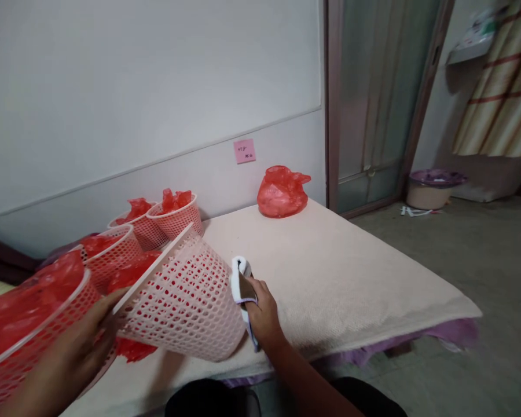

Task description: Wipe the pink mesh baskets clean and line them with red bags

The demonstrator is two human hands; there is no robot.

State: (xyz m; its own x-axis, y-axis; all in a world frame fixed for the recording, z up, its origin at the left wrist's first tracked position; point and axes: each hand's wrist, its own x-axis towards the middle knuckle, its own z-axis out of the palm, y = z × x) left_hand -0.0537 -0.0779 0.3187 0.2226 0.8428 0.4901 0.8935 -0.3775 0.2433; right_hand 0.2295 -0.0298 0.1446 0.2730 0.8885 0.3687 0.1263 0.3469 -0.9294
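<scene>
A pale pink perforated plastic basket (186,301) is tipped on its side above the bed's near edge, its mouth facing left and its base to the right. My left hand (80,347) is closed on the basket's rim, with some fingers hidden behind it. In my right hand (264,315) is a folded white cloth (239,275) with a brownish face and a purple edge, held beside the basket's base. Whether the cloth touches the base I cannot tell. Red plastic (134,350) shows behind and below the tilted basket.
Several pink baskets (132,255) with red plastic bags stand on the left of the bed (330,272). A tied red bag (282,194) sits by the wall under a pink note (245,152). A bin (429,191) stands on the floor near the glass door (382,98).
</scene>
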